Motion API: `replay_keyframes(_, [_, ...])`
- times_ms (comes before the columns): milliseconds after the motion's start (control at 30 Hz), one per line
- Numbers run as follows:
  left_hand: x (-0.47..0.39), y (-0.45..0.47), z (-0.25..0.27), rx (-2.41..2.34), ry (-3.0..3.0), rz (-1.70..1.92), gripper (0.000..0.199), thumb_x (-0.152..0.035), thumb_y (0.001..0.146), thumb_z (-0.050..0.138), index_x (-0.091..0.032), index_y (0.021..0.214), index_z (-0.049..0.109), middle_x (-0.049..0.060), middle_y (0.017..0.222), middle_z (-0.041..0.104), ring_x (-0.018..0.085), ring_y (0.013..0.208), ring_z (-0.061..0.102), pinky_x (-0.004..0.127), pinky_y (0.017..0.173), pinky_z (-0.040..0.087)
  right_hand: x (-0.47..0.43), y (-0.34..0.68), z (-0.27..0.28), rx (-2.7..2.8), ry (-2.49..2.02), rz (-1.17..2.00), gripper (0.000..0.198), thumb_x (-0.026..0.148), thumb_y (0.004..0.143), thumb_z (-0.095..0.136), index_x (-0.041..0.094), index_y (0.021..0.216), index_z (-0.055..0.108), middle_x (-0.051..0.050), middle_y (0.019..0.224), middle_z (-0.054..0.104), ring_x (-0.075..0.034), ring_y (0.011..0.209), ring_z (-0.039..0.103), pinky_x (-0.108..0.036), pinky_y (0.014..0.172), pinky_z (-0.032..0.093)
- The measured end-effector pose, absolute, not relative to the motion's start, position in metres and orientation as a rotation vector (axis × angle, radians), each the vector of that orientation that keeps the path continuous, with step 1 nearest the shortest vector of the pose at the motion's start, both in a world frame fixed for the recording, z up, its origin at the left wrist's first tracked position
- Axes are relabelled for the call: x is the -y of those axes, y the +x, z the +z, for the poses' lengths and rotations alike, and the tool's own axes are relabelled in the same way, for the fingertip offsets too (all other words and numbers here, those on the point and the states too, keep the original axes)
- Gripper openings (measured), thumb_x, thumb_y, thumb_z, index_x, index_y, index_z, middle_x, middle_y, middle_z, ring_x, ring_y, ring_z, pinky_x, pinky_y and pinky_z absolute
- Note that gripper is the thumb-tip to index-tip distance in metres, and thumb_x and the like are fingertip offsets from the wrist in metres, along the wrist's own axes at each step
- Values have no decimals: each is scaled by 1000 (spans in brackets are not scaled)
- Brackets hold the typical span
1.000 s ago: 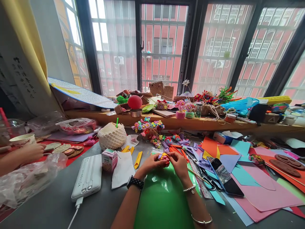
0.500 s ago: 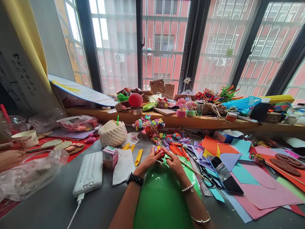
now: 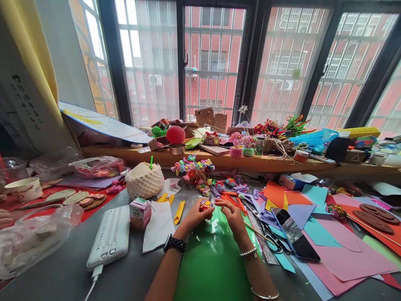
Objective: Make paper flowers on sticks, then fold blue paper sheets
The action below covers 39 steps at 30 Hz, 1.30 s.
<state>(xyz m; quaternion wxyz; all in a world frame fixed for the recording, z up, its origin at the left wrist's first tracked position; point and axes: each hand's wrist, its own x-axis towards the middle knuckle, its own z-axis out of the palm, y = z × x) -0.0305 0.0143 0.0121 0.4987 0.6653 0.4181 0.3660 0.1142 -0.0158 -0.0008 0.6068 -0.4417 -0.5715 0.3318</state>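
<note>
Pinching a small multicoloured folded piece (image 3: 206, 204) at the far end of the green sheet (image 3: 209, 261), left hand (image 3: 194, 216) closed on it; right hand (image 3: 234, 218) over the same end, fingers parted, seemingly gripping nothing; judgement: light, steady left pinch suits, right fingertips easing edges without crushing folds; yellow strips (image 3: 179, 212) lie left of the sheet.

Power bank (image 3: 109, 236) left of carton (image 3: 140, 214) — napkin (image 3: 160, 225) right, coconut (image 3: 144, 181) behind — phone (image 3: 296, 235) far right.
</note>
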Motion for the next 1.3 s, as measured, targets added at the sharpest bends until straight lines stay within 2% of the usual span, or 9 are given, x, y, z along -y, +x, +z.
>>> replay_keyframes(100, [-9, -29, 14, -1055, 1878, 900, 32, -30, 63, 60, -17, 89, 47, 0, 78, 54, 14, 68, 50, 24, 62, 40, 17, 115, 2, 1277, -1074, 779, 24, 33, 71, 55, 16, 84, 65, -9, 90, 65, -23, 86, 59, -35, 76, 46])
replay_keyframes(200, [-6, -26, 14, -1031, 2043, 896, 28, -22, 64, 54, -17, 91, 49, 1, 81, 55, 14, 70, 50, 24, 64, 39, 18, 114, 2, 1299, -1126, 752, 29, 40, 67, 60, 14, 79, 64, -10, 82, 65, -22, 77, 60, -32, 67, 48])
replay_keyframes(467, [-4, -25, 14, -1014, 2047, 878, 29, -20, 63, 51, -16, 92, 48, -1, 75, 51, 12, 62, 47, 21, 57, 38, 19, 114, 3, 1358, -1230, 568, 32, 47, 68, 57, 16, 65, 59, -5, 67, 63, -18, 63, 59, -29, 59, 47])
replay_keyframes(667, [0, -22, 15, -968, 2034, 858, 28, -17, 63, 50, -16, 91, 48, 1, 80, 53, 13, 67, 49, 22, 60, 39, 17, 112, -1, 1399, -1169, 563, 25, 41, 72, 54, 17, 70, 55, -4, 68, 60, -17, 64, 57, -28, 61, 47])
replay_keyframes(833, [-1, -25, 21, -911, 1960, 814, 30, -31, 65, 57, -16, 91, 52, 3, 86, 57, 16, 76, 51, 24, 67, 39, 17, 114, 0, 1402, -1150, 658, 23, 41, 72, 53, 18, 71, 51, -2, 64, 58, -16, 59, 56, -27, 56, 46])
replay_keyframes(967, [-7, -32, 25, -877, 1730, 691, 44, -54, 71, 45, -13, 79, 59, 2, 66, 57, 14, 61, 50, 23, 55, 37, 20, 116, 5, 1507, -1097, 765, 24, 42, 72, 53, 18, 68, 51, 1, 58, 55, -13, 53, 53, -24, 51, 44])
replay_keyframes(1033, [-9, -36, 25, -883, 1650, 701, 51, -59, 71, 40, -12, 70, 60, 2, 60, 55, 13, 56, 47, 23, 52, 35, 20, 117, 7, 1535, -1071, 789, 24, 42, 71, 55, 18, 68, 51, 1, 60, 54, -13, 55, 52, -23, 51, 43])
replay_keyframes(1167, [-10, -43, 27, -943, 1590, 681, 40, -52, 60, 60, -13, 64, 58, -3, 53, 47, 8, 51, 39, 19, 48, 29, 20, 118, 6, 1526, -1054, 908, 25, 42, 69, 57, 17, 69, 53, 1, 61, 55, -12, 53, 51, -22, 48, 42])
replay_keyframes(1300, [-6, -49, 34, -960, 1468, 535, 37, -48, 56, 66, -13, 65, 57, -4, 54, 46, 8, 51, 42, 19, 51, 35, 21, 120, 5, 1546, -1009, 1084, 26, 42, 67, 60, 17, 68, 56, 2, 60, 57, -12, 54, 53, -21, 48, 41])
